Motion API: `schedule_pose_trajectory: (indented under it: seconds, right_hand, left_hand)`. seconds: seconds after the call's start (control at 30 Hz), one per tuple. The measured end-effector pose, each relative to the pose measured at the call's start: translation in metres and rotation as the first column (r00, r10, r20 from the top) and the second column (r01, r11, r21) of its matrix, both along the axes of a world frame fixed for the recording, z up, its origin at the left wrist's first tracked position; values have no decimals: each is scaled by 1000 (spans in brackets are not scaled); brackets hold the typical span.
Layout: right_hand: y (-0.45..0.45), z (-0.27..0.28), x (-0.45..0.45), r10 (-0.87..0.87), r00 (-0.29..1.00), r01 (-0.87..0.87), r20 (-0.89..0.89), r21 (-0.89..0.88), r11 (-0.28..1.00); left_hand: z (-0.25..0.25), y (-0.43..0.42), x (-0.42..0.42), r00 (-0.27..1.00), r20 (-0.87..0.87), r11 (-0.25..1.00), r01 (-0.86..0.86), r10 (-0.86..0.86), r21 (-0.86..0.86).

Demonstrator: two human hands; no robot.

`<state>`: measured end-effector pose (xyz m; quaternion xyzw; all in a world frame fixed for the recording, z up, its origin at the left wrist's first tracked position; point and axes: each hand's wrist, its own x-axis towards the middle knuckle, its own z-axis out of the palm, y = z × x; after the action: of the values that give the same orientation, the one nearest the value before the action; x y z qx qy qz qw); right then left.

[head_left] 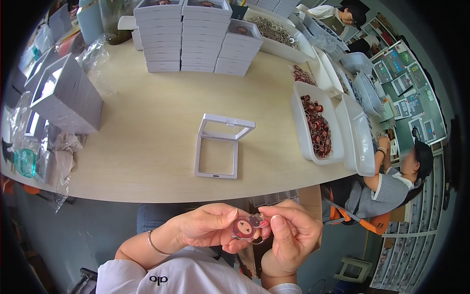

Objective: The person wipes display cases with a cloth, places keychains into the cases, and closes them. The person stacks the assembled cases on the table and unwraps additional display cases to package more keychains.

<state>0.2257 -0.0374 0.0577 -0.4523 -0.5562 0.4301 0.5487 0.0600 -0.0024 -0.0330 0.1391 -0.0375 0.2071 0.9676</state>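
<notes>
A small clear charm with a dark red figure and a round face [243, 228] is held over my lap, in front of the table edge. My left hand [208, 226] grips its left side between thumb and fingers. At its upper right, my right hand [290, 232] pinches the charm's end, and part of a metal ring shows below. On the table beyond my hands stands an open white frame [197, 157], its hinged lid raised. To the right, a white bin [299, 130] holds many similar red charms.
Stacks of white boxes [198, 49] stand at the back, more boxes [73, 98] and plastic wrap at the left. A bin of metal rings [274, 32] is at the back right. Empty nested trays [357, 137] lie at right. Two other people [394, 186] are on the right.
</notes>
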Motion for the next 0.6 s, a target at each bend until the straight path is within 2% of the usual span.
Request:
schedule_pose_trajectory:
  seconds: [0.33,0.43,0.6]
  right_hand:
    - [-6,3,1,-115,988,118,102,-21,993]
    - [-5,1,1,-159,971,147,176,83,986]
    - [-8,2,-2,-207,965,200,163,62,978]
  left_hand:
    - [7,-4,11,995,93,999,35,-32,-30]
    - [6,-5,15,990,136,997,50,-41,-65]
    - [6,-8,19,993,114,995,37,-26,-93]
